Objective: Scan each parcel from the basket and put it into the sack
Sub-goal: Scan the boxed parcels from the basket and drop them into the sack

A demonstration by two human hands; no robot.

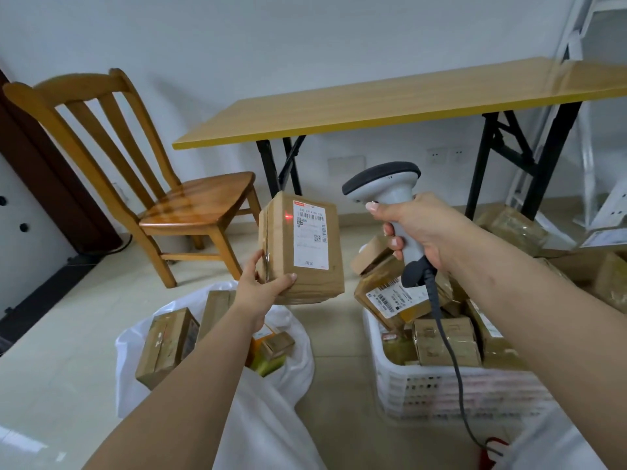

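My left hand [261, 286] grips a brown cardboard parcel [298, 249] from below, held upright above the floor with its white shipping label facing me. A red laser mark shows near the label's top left corner. My right hand [417, 232] grips the handle of a grey barcode scanner [383, 183], its head aimed left at the parcel; its dark cable hangs down over the basket. A white plastic basket [441, 391] at lower right holds several brown parcels. The white sack [271, 422] lies open at lower left with several parcels inside.
A wooden chair [190, 201] stands on the tiled floor at the left. A yellow-topped folding table [390, 100] with black legs stands behind. More parcels [512, 225] lie on the floor at the right, near a white metal rack [590, 130].
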